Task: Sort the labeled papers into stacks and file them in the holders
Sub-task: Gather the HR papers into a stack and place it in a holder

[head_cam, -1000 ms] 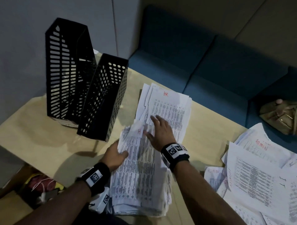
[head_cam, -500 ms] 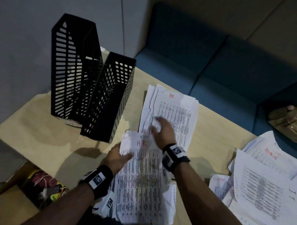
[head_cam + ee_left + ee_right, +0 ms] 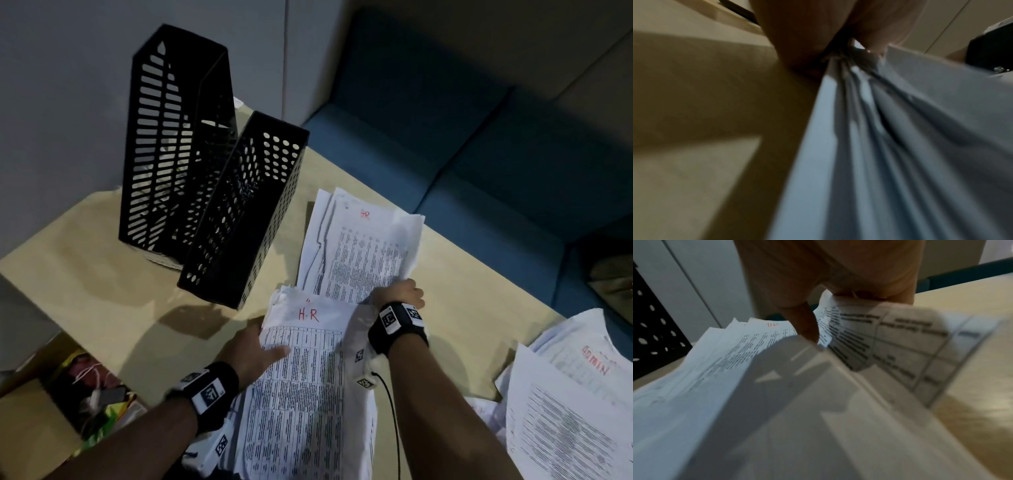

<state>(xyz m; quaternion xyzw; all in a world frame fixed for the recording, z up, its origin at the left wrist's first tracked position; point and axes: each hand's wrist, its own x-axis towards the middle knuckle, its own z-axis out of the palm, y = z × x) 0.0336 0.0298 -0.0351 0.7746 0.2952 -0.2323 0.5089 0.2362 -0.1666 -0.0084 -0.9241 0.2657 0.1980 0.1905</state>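
Note:
Two stacks of printed sheets marked "HR" in red lie on the wooden table (image 3: 102,291). My left hand (image 3: 253,356) grips the left edge of the near HR stack (image 3: 308,394), thumb on top; in the left wrist view the left hand (image 3: 818,48) pinches that near stack (image 3: 900,146). My right hand (image 3: 397,294) grips the near right corner of the far HR stack (image 3: 359,246) and curls it upward. In the right wrist view the thumb (image 3: 805,324) presses on the far stack (image 3: 725,361). Two black holders, a tall slotted holder (image 3: 171,144) and a dotted holder (image 3: 246,212), stand at the back left.
A loose pile of sheets marked "ADMIN" (image 3: 582,394) lies at the right. A blue sofa (image 3: 479,154) runs behind the table, with a tan bag (image 3: 613,281) on it. A box of clutter (image 3: 92,394) sits below the table's left edge.
My right hand slid from lying flat on the far HR stack to its near right corner and took hold of it. The left hand kept its grip on the near stack.

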